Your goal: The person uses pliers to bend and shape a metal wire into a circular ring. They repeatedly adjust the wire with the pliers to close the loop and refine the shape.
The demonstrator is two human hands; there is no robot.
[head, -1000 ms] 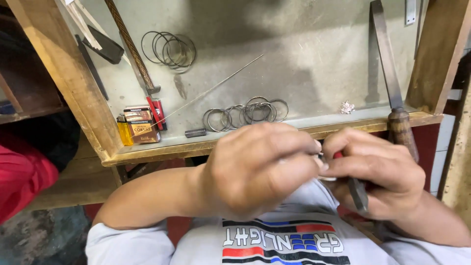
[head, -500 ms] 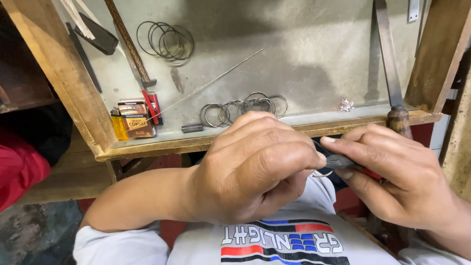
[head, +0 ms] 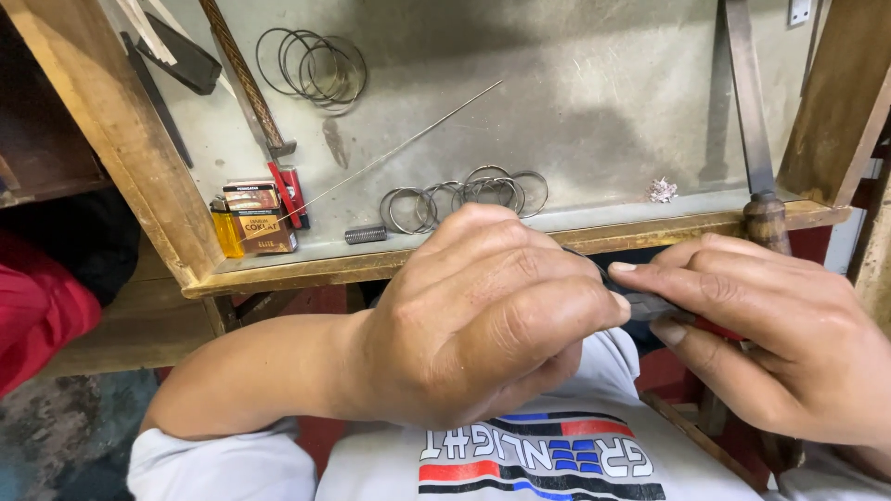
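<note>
My left hand (head: 483, 315) is closed in front of my chest, and its fingers hide whatever it pinches. My right hand (head: 770, 325) grips pliers (head: 650, 304) with dark jaws and red handles. The jaws point left and meet the fingertips of my left hand. Both hands hover just below the front edge of a wooden workbench tray (head: 390, 264). A row of thin metal wire rings (head: 464, 197) lies on the tray's grey surface just beyond my left hand.
A second bunch of wire rings (head: 316, 67) lies at the back. A small carton with a yellow lighter (head: 251, 218), a long thin wire rod (head: 399, 153), a wooden-handled file (head: 756, 139), a rusty tool (head: 243, 79) and a silver scrap (head: 661, 190) rest on the tray. Red cloth (head: 37, 315) sits left.
Both hands have drawn closer to the camera and a little lower. My right hand has shifted right, and the pliers' dark jaws now show between the hands.
</note>
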